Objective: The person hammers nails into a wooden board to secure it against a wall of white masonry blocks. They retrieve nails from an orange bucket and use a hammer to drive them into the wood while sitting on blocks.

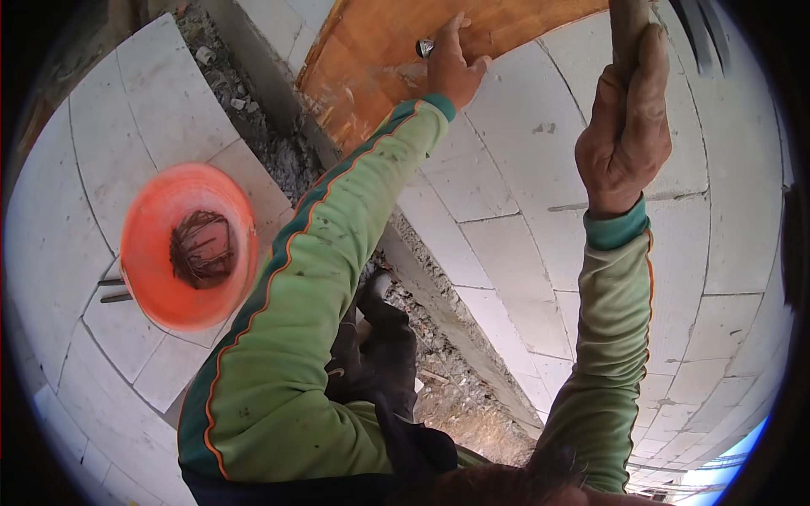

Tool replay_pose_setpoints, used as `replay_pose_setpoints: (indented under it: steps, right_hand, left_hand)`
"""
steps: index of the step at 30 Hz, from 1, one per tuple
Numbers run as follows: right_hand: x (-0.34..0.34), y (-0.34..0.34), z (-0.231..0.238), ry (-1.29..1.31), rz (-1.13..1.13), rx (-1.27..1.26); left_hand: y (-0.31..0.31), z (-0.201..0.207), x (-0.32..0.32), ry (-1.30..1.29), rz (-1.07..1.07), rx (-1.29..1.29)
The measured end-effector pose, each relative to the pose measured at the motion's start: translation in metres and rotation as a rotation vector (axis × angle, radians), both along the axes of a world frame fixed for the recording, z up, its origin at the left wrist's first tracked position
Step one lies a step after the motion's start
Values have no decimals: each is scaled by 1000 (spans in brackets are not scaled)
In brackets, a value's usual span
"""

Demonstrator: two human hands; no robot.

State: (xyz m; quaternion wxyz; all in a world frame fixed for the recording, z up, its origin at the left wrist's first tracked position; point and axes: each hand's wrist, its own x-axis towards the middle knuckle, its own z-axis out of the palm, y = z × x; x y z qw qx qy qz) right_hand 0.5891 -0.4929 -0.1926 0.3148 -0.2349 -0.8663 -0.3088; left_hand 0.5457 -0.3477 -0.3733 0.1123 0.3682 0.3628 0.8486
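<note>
My left hand lies against a brown wooden panel at the top, its index finger stretched out and its thumb apart. Right beside its fingers is a small dark, shiny round item; whether the hand touches it I cannot tell. My right hand is raised at the upper right and grips the lower end of a greyish wooden post, thumb on one side and fingers along the other. The post's upper part runs out of the picture.
An orange bucket with thin rusty wire pieces stands in front of pale block masonry at left. More block wall spreads behind my right arm. Rubble fills a narrow strip, and my shod foot shows below.
</note>
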Motion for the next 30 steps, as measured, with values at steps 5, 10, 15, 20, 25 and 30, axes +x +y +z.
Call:
replay_pose_setpoints:
  steps: [5,10,15,20,25,30]
  right_hand:
    - [44,23,-10,-345,-631,-187]
    - [17,16,-18,-60,-109,-2]
    - [51,23,-33,-384,-644,-200]
    - [51,15,-40,-265,-542,-139]
    - [31,13,-23,-260,-615,-175]
    - [55,27,-35,-377,-764,-205]
  left_hand:
    - [2,-4,7,91,-294,-11]
    - [-1,-7,-5,105,-452,-118]
    - [1,-1,0,109,-430,-86]
    - [-8,-4,-8,117,-436,-121]
    - [0,-9,-9,177,-358,-189]
    - [-9,-6,-6,228,-349,-224]
